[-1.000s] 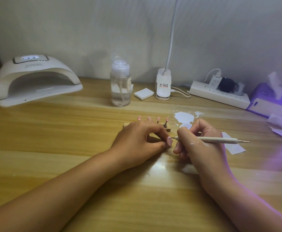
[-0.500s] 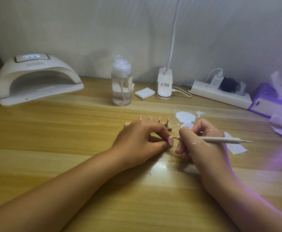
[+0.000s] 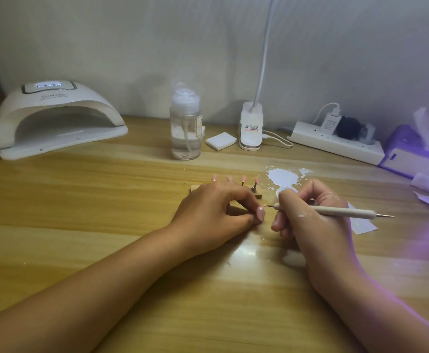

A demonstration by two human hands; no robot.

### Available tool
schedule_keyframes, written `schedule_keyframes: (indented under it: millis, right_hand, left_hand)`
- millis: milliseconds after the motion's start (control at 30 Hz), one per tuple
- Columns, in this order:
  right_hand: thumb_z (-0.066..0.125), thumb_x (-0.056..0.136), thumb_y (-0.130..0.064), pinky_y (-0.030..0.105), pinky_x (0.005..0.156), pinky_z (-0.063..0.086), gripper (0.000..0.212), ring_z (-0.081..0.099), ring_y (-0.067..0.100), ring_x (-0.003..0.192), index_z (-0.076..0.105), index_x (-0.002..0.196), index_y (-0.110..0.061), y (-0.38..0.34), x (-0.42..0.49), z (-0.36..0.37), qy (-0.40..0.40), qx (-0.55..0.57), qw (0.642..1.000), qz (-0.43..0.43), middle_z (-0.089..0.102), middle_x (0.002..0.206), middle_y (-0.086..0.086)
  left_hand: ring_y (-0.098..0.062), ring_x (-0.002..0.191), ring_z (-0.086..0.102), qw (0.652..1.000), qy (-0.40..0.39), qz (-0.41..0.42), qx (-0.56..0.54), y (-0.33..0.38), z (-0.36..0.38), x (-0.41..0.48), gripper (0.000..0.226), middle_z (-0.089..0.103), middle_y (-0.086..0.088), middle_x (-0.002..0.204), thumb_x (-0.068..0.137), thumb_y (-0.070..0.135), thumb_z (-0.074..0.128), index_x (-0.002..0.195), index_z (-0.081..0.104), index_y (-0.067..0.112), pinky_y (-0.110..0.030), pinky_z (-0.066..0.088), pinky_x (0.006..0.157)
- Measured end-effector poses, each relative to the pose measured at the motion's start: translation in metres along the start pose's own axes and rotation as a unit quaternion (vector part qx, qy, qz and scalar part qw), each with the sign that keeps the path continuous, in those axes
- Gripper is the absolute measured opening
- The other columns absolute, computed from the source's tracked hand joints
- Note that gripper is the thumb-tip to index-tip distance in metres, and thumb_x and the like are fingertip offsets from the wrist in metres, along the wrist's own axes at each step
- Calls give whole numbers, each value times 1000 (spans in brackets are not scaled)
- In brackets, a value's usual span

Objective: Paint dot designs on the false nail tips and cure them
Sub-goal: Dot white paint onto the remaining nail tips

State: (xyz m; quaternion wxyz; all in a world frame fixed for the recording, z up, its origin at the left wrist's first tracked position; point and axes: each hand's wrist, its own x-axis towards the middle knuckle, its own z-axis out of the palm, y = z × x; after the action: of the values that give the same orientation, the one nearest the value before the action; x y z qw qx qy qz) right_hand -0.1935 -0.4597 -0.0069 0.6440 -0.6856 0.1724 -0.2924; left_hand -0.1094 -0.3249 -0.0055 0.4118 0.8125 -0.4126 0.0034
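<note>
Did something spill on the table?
Yes. A white puddle, likely paint, with small splatters lies on the wooden table, just beyond the right hand. White smears also mark that hand, which holds the dotting tool.

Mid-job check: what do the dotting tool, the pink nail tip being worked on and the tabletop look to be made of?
Dotting tool: pale matte handle, wood or plastic; thin ends glint like metal. Nail tip: glossy pink, probably plastic, catching a highlight. Tabletop: wood grain with a smooth sheen reflecting light, varnished wood or laminate.
</note>
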Motion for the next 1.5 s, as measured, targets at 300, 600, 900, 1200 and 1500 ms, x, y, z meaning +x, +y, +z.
schedule_keyframes:
  millis: [300, 600, 900, 1200, 1500]
  right_hand:
    - [74, 90, -25, 14, 44, 36, 20, 48, 1, 49, 56, 81, -24, -2, 6, -7, 78, 41, 991, -100, 59, 58, -11]
    - [57, 101, -35, 18, 52, 37, 24, 48, 1, 51, 55, 82, -22, 13, 28, -24, 104, -100, 988, -63, 61, 63, -5]
    - [60, 98, -40, 17, 51, 32, 28, 47, 1, 54, 51, 81, -19, 17, 28, -22, 79, -189, 974, -93, 55, 63, -6]
    - [57, 100, -39, 18, 56, 37, 28, 45, 2, 54, 51, 80, -20, 14, 28, -22, 112, -143, 978, -102, 55, 64, -2]
    - [68, 96, -24, 17, 40, 37, 22, 50, 8, 41, 52, 81, -19, -6, 12, -18, 88, 4, 992, -89, 68, 61, 1]
  left_hand:
    - [14, 53, 47, 1000, -4, -6, -3, -1, 0, -1, 22, 49, 42, 54, 83, 24, 73, 76, 65, 43, -37, 33, 108]
    - [18, 58, 49, 1000, -4, -10, -15, -3, 1, 0, 26, 62, 37, 70, 84, 27, 72, 72, 60, 48, -28, 28, 105]
    - [19, 57, 46, 1000, -6, -15, -1, 2, -1, -2, 21, 49, 40, 53, 84, 27, 72, 75, 63, 43, -38, 37, 106]
    - [20, 56, 47, 1000, 4, -8, -13, -1, 0, -2, 20, 52, 40, 57, 83, 23, 73, 76, 65, 40, -33, 36, 101]
    - [15, 55, 50, 999, 6, -25, -24, -3, 0, 0, 22, 64, 32, 70, 82, 26, 75, 72, 65, 43, -37, 29, 114]
